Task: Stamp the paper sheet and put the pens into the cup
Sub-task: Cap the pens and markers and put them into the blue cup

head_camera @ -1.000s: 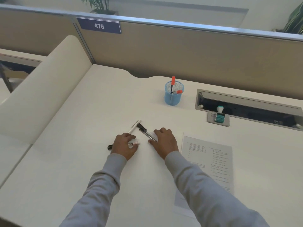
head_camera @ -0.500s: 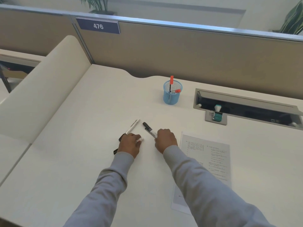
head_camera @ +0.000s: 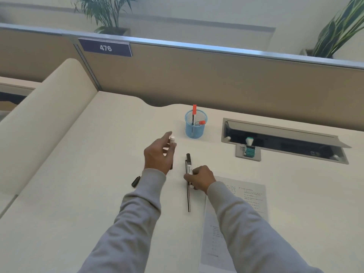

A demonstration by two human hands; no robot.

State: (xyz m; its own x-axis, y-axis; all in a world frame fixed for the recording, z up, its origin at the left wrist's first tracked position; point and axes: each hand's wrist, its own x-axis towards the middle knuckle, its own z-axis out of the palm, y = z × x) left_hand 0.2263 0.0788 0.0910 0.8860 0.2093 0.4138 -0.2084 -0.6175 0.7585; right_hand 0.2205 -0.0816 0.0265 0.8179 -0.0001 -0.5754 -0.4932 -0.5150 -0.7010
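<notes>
A white-capped pen (head_camera: 172, 141), mostly hidden, was gripped by the left hand (head_camera: 157, 154); slim dark pens (head_camera: 188, 170) were clasped by the right hand (head_camera: 201, 177).

Even, diffuse light fills the scene, bright but soft, with no single source in view. The matte cream worktop (head_camera: 82, 174) shows no glare, and shadows on it are faint, soft smudges. The metal rail (head_camera: 216, 48) along the beige partition catches a pale sheen. The left hand (head_camera: 158, 155) is smeared with motion blur at its fingertips. Wide-angle distortion bows the partition lines. Print on the white paper sheet (head_camera: 246, 196) is too soft to read.
</notes>
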